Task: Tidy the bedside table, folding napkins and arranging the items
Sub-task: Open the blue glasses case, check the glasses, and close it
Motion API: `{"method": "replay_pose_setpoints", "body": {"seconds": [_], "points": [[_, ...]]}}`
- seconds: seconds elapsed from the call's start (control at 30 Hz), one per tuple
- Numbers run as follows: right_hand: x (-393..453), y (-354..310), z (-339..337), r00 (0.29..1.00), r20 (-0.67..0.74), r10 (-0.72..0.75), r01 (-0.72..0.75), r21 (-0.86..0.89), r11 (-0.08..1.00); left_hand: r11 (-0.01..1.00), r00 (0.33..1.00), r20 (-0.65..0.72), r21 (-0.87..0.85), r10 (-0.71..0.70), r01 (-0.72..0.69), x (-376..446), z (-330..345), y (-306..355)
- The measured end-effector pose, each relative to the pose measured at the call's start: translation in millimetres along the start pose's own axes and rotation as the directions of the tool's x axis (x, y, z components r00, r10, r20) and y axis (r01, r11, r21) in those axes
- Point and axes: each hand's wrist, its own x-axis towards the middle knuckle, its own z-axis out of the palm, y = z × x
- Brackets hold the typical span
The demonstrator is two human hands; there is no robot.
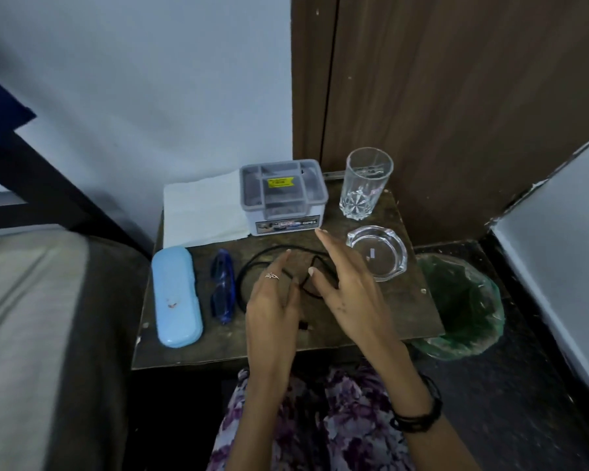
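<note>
Lying in a loose loop on the counter (371, 321), the black cable (252, 266) sits directly under and between both hands, its coil wider left to right than front to back, with a small plug end showing near the left wrist. The left hand (272, 307) hovers over the loop's left side with fingers loosely extended, and the right hand (347, 287) is spread open over its right side; neither clearly pinches the cable. Both are about equally near, so gathering it looks like a two-handed job, while the napkin (201, 209) lies flat at the back left.
</note>
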Motion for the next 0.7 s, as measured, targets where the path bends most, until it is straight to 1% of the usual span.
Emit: {"method": "replay_pose_setpoints", "body": {"seconds": [0.2,0.33,0.43,0.53,0.63,0.7], "points": [[7,-18,16,0.997,0.02,0.076,-0.076,0.007,0.997,0.998,0.997,0.082,0.061,0.004,-0.009,5,-33,-16],[15,-34,37,0.992,0.001,0.126,-0.126,-0.008,0.992,0.993,0.995,0.091,0.107,0.037,-0.047,7,-48,-24],[18,-47,57,0.986,0.043,0.158,-0.16,0.025,0.987,0.991,0.995,0.087,0.125,0.039,-0.049,11,-59,-34],[19,-57,76,0.981,0.106,0.162,-0.168,0.043,0.985,0.989,0.997,0.073,0.147,0.006,-0.017,15,-70,-44],[20,-68,91,0.981,0.115,0.16,-0.171,0.1,0.98,0.982,0.994,0.109,0.189,0.002,-0.022,20,-79,-59],[21,-76,101,0.979,0.123,0.161,-0.177,0.141,0.974,0.977,0.996,0.091,0.213,-0.004,-0.015,22,-85,-70]]}}
